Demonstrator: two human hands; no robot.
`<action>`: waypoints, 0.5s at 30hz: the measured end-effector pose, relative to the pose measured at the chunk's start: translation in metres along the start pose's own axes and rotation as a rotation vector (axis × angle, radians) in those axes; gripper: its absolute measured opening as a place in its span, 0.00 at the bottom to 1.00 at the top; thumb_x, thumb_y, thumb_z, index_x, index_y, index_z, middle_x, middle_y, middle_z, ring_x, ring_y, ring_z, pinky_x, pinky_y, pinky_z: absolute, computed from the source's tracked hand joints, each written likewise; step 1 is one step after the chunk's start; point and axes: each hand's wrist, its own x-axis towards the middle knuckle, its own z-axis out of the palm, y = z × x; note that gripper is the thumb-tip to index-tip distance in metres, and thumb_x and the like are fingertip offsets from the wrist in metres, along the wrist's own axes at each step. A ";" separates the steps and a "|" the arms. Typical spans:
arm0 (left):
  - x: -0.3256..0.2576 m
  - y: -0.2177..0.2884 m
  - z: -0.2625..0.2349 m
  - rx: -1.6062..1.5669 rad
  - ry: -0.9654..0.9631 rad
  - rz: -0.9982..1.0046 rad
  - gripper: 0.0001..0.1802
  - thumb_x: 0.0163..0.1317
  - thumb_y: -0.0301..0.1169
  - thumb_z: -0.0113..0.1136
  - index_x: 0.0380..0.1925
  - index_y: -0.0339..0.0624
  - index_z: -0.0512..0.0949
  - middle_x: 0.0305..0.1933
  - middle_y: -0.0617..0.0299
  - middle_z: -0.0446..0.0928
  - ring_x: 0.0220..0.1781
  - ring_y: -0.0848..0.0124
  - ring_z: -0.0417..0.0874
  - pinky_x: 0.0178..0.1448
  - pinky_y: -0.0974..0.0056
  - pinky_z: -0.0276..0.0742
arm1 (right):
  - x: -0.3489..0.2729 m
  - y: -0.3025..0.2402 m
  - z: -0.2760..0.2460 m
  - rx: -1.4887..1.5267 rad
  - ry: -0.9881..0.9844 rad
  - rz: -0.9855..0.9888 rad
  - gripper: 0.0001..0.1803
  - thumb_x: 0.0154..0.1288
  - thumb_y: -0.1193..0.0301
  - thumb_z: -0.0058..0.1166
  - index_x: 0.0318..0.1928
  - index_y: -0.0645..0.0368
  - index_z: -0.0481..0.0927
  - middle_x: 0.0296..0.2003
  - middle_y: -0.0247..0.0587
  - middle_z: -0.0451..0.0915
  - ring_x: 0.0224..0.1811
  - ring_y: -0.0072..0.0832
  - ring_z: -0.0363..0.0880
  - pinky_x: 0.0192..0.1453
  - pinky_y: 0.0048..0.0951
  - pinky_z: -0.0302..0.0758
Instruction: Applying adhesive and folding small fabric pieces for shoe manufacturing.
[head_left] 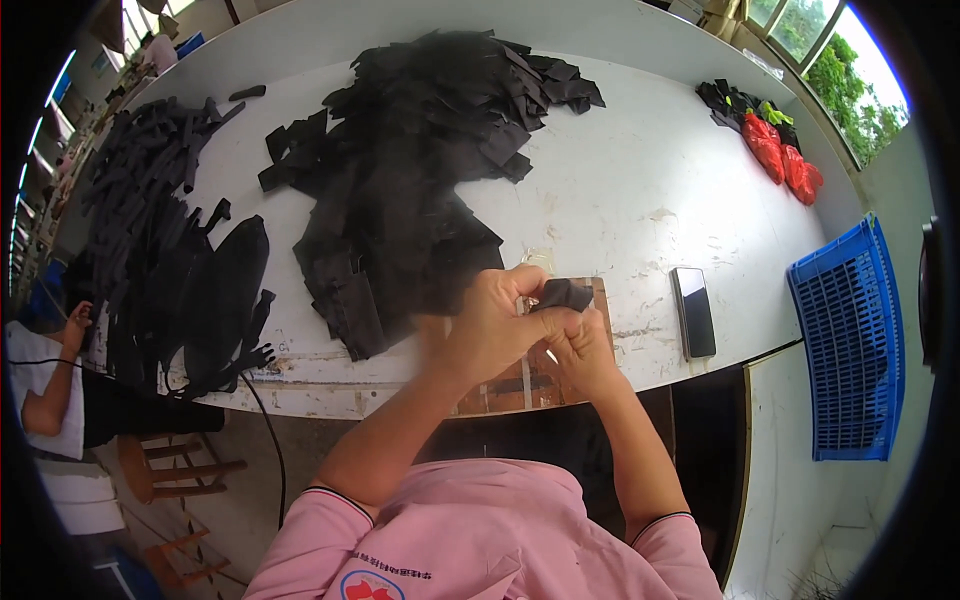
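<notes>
Both my hands meet over a brown wooden board at the table's front edge. Between them is a small folded piece of black fabric. My left hand pinches it from the left with bent fingers, and my right hand grips its lower right side. Something thin and bright shows below the fingers, too small to name. A large heap of black fabric pieces spreads from beside my left hand to the back of the table.
Black strips and larger dark pieces lie at the left. A phone rests to the right; red plastic bags sit at the far right. A blue crate stands beyond the table. Another person's hand and a wooden stool are at the left.
</notes>
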 end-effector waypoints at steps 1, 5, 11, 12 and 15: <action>0.002 -0.004 -0.003 0.005 -0.003 0.007 0.07 0.50 0.18 0.60 0.30 0.34 0.75 0.26 0.68 0.73 0.30 0.83 0.71 0.32 0.76 0.70 | 0.001 0.002 0.007 0.101 -0.066 0.115 0.09 0.57 0.71 0.50 0.25 0.64 0.73 0.22 0.44 0.72 0.23 0.41 0.70 0.26 0.35 0.67; 0.001 0.002 -0.004 0.215 0.051 0.211 0.07 0.50 0.17 0.60 0.29 0.33 0.74 0.26 0.68 0.72 0.29 0.84 0.70 0.33 0.76 0.69 | 0.007 -0.001 0.004 0.123 0.130 -0.115 0.11 0.60 0.68 0.48 0.26 0.63 0.74 0.19 0.44 0.72 0.22 0.40 0.72 0.26 0.32 0.68; 0.007 0.000 -0.010 0.542 -0.010 0.309 0.07 0.45 0.17 0.61 0.24 0.35 0.75 0.28 0.63 0.73 0.32 0.78 0.72 0.33 0.75 0.68 | -0.001 0.020 0.013 0.203 -0.054 0.074 0.10 0.60 0.68 0.49 0.30 0.63 0.74 0.21 0.43 0.73 0.24 0.35 0.74 0.27 0.29 0.70; 0.003 0.011 -0.003 0.491 -0.001 0.293 0.07 0.43 0.17 0.61 0.23 0.36 0.75 0.28 0.62 0.73 0.30 0.76 0.72 0.32 0.74 0.68 | 0.001 0.013 0.010 0.248 0.050 -0.036 0.10 0.60 0.68 0.48 0.29 0.63 0.74 0.21 0.42 0.73 0.24 0.35 0.74 0.28 0.29 0.70; 0.000 0.010 -0.003 0.591 -0.032 0.329 0.07 0.43 0.17 0.61 0.24 0.36 0.76 0.29 0.62 0.74 0.30 0.76 0.72 0.33 0.74 0.69 | -0.001 0.012 0.012 0.248 0.178 -0.144 0.09 0.61 0.69 0.46 0.29 0.62 0.74 0.22 0.43 0.73 0.25 0.36 0.74 0.30 0.30 0.70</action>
